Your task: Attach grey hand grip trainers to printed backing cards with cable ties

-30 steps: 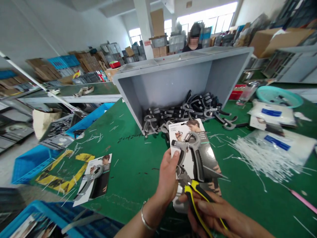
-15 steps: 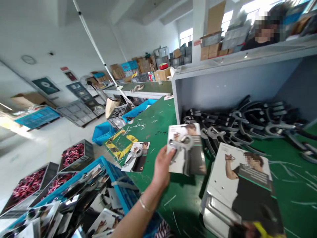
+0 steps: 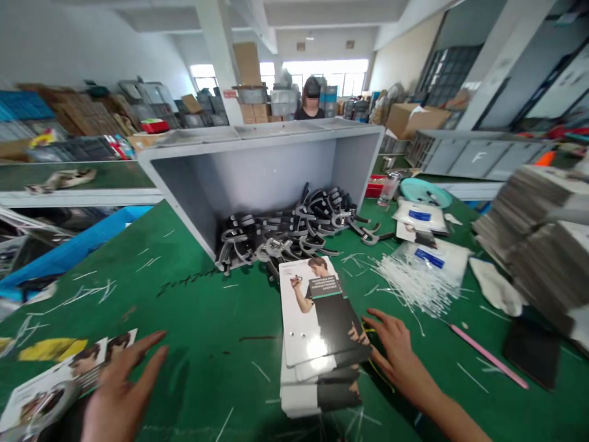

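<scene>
My left hand (image 3: pixel 122 387) is at the lower left, thumb and fingers spread. It is beside overlapping printed cards (image 3: pixel 85 366), with a grey hand grip exerciser (image 3: pixel 48 408) on them. My right hand (image 3: pixel 398 350) reaches in from the lower right with fingers stretched out and apart, close to the right edge of a stack of printed cards (image 3: pixel 317 325). Thin yellow handles (image 3: pixel 381 374) show beneath it; the rest of that tool is hidden. Behind the stack, many black and grey hand grip exercisers (image 3: pixel 294 230) spill from a grey crate (image 3: pixel 267 178) on its side.
White plastic ties (image 3: pixel 416 285) are heaped on the green table (image 3: pixel 197 344). A pink stick (image 3: pixel 490 356), a dark flat object (image 3: pixel 531 353) and stacked grey cards (image 3: pixel 529 215) occupy the right. A blue bin (image 3: pixel 87 239) is at far left. Across the bench is a person (image 3: pixel 310 101).
The view has swung right. My left hand, earlier holding a card with a hand grip exerciser, is now open at the lower left. My right hand now shows clearly beside the card stack.
</scene>
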`<state>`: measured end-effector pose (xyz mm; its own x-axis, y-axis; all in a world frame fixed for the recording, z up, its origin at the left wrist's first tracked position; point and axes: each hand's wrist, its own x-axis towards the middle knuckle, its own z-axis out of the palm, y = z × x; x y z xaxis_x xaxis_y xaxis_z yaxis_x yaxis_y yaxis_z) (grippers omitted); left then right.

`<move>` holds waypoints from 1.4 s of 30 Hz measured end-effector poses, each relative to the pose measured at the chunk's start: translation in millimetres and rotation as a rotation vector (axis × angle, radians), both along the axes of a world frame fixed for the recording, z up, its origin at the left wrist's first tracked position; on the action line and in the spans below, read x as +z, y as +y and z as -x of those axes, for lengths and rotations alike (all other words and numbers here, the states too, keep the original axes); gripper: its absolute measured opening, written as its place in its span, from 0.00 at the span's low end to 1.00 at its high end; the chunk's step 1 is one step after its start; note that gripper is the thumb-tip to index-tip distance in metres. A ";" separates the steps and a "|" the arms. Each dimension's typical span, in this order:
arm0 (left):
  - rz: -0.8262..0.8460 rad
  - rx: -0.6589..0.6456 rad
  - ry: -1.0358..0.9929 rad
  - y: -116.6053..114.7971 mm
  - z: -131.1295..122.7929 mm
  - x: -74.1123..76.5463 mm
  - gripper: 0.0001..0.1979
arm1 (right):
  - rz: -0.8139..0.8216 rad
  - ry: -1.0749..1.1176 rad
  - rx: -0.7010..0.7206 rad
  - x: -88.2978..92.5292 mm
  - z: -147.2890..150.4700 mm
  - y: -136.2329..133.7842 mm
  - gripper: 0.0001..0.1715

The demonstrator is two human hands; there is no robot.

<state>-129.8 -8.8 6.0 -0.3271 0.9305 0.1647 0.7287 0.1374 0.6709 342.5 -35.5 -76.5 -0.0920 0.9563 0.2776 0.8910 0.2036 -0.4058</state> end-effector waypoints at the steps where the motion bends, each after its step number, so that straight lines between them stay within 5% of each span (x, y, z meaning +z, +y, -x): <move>1: -0.001 -0.083 -0.073 7.7 -16.5 -5.8 0.22 | -0.009 0.032 -0.004 4.7 -4.2 10.2 0.20; 4: 0.021 -0.324 -0.322 33.8 -92.0 -20.7 0.24 | -0.033 0.067 -0.143 15.2 -32.1 43.8 0.15; 7: 0.069 -0.334 -0.471 49.4 -162.0 -30.4 0.36 | 0.006 0.042 -0.224 13.0 -64.8 69.7 0.13; 10: 0.108 -0.365 -0.547 49.5 -192.0 -34.3 0.36 | 0.069 0.019 -0.240 2.5 -81.3 82.5 0.10; 15: 0.166 -0.365 -0.618 43.6 -188.4 -33.9 0.32 | 0.103 0.067 -0.222 -0.3 -81.7 98.0 0.07; 21: 0.168 -0.363 -0.661 45.3 -189.8 -37.2 0.30 | 0.018 0.320 -0.259 37.9 -83.4 121.0 0.17; 29: 0.171 -0.444 -0.661 46.0 -174.9 -36.6 0.30 | 0.197 0.728 -0.088 81.0 -46.4 123.3 0.24; 33: 0.030 -0.288 -0.528 39.5 -164.5 -29.2 0.30 | 0.246 0.817 -0.024 90.8 -25.0 118.1 0.21; 35: 0.042 -0.224 -0.627 35.8 -161.8 -19.4 0.31 | 0.257 0.841 -0.004 97.4 -19.1 117.8 0.20; 39: 0.146 -0.362 -1.091 32.4 -155.0 -0.4 0.31 | 0.176 0.985 -0.010 118.3 -8.4 125.1 0.15; 42: 0.156 -0.344 -1.232 26.8 -140.0 3.9 0.29 | 0.098 1.077 0.071 141.1 16.4 125.7 0.11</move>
